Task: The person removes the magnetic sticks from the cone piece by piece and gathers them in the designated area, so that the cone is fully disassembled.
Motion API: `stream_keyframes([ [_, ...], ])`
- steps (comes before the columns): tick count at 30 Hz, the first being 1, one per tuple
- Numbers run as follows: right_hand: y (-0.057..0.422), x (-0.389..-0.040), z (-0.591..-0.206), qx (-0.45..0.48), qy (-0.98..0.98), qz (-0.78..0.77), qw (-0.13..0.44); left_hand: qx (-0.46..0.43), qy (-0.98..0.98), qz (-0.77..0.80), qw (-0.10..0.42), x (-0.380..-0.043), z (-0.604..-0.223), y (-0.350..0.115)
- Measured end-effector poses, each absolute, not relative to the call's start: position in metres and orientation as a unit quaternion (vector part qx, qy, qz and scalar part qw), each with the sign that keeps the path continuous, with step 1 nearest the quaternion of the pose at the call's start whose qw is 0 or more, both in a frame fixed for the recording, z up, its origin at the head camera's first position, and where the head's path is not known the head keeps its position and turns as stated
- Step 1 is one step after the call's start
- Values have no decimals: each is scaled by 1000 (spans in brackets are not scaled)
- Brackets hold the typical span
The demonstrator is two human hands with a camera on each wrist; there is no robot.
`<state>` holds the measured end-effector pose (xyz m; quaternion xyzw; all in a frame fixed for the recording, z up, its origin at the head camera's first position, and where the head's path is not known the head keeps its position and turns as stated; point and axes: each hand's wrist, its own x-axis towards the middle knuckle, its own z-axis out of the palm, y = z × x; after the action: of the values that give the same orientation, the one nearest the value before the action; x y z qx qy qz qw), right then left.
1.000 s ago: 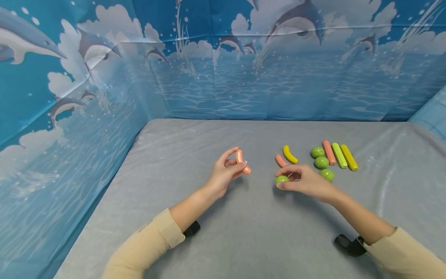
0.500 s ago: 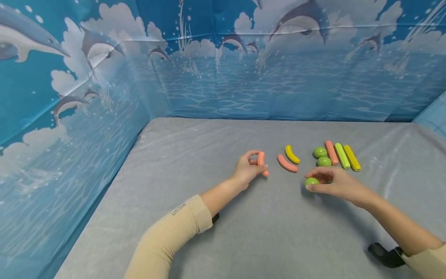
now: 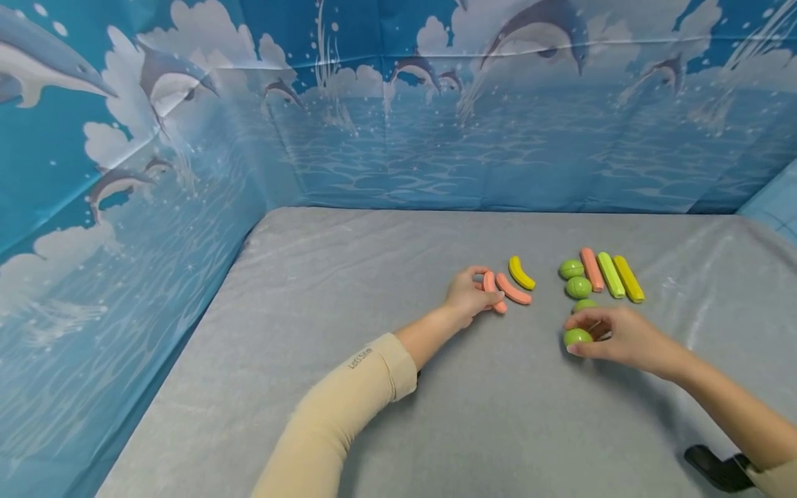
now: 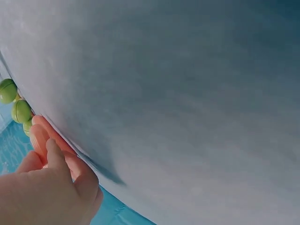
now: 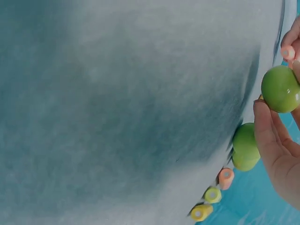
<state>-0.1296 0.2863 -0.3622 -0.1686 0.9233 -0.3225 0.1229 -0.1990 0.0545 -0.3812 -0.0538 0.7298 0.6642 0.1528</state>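
My left hand [image 3: 471, 296] pinches a curved pink piece [image 3: 489, 282] between thumb and fingers. Just right of it a second curved pink piece [image 3: 515, 290] lies on the grey cloth, with a curved yellow piece [image 3: 520, 272] behind. In the left wrist view the held pink piece [image 4: 39, 139] overlaps the other one. A glossy green ball [image 3: 577, 337] sits between the thumb and fingertips of my right hand [image 3: 623, 339], near the cloth. Behind that hand, more green balls [image 3: 579, 287] stand in a row, the nearest partly hidden by the fingers.
Beyond the balls, a straight pink stick [image 3: 592, 270], a light green stick [image 3: 611, 275] and a yellow stick [image 3: 629, 279] lie side by side. Grey cloth [image 3: 349, 277] covers the table. A blue dolphin-print curtain [image 3: 398, 159] hangs along the back and left.
My left hand has carried the curved pink piece right, up beside the other pink one. My right hand has moved right and nearer with the green ball, to the front of the ball row.
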Motion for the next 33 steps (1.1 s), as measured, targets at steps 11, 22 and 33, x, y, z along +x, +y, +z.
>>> stream_keyframes([
  [11, 288, -131, -364, -190, 942, -270, 69, -40, 756, 640, 135, -202, -383, 60],
  [22, 292, -129, -369, -162, 950, -256, 71, -20, 828, 549, 111, -208, -384, 55],
  [33, 297, -129, -369, -139, 953, -259, 71, 31, 848, 503, 162, -212, -374, 41],
])
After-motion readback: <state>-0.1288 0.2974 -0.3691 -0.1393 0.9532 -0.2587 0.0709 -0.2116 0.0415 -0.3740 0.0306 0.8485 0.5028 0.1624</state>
